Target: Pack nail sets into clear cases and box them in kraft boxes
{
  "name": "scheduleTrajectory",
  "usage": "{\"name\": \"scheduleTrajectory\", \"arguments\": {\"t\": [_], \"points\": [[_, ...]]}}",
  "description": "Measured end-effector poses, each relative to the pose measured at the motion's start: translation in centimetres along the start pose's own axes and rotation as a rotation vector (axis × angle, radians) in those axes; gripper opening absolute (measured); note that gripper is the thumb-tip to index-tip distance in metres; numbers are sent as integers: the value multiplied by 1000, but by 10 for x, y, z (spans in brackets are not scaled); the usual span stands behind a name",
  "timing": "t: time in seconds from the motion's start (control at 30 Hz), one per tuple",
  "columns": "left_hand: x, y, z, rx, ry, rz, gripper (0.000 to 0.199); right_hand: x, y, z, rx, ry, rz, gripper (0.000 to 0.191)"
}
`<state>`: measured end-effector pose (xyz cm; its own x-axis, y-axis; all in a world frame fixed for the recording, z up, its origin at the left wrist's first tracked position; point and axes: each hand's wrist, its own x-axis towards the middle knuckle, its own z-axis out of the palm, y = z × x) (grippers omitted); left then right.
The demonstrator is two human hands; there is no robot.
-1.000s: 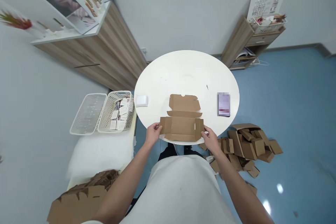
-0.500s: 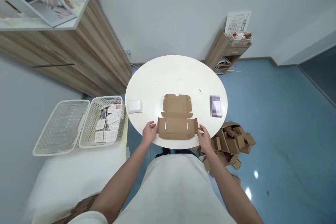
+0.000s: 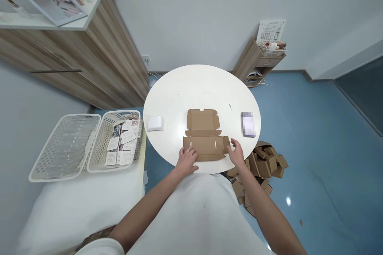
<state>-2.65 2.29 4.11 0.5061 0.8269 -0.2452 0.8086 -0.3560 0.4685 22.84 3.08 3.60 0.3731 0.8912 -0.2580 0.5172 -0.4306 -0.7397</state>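
A flat, unfolded brown cardboard box [image 3: 203, 143] lies on the white oval table [image 3: 206, 87], with its narrower lid panel toward the far side and two small slots in its near panel. My left hand [image 3: 186, 161] rests over the near left corner of the cardboard, fingers laid on it and thumb apart, covering the left front flap. At the right end flap is my right hand [image 3: 236, 153], its thumb touching the flap and its fingers apart beyond the edge.
A white stack [image 3: 155, 123] sits on the table's left, and a small purple-white pack [image 3: 248, 124] on its right. An open white basket [image 3: 139, 139] of cards stands at left. Brown boxes [image 3: 263, 163] are piled on the floor at right. A wooden cabinet [image 3: 110, 48] stands behind left.
My left hand has moved right, from the cardboard's left end onto its near left part. My right hand has stayed by the right flap and shifted slightly. The view has tilted a little.
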Motion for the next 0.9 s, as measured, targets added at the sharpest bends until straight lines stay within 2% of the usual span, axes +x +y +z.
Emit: {"name": "scheduleTrajectory", "arguments": {"t": [0.13,0.27,0.43,0.53,0.63,0.9], "points": [[8,0,4,45,-38,-7,48,37,-15,4,20,-105,22,55],[15,3,1,94,-63,-56,54,74,-30,17,40,-209,56,58],[27,5,-9,124,-55,-145,88,106,-40,37,84,-321,95,51],[38,3,-17,144,-61,-203,110,115,-44,43,7,-307,93,38],[50,0,-24,175,-94,-238,123,117,-47,46,-68,-290,81,27],[60,-2,-30,247,-101,-212,139,112,-54,42,-77,-319,94,18]]}}
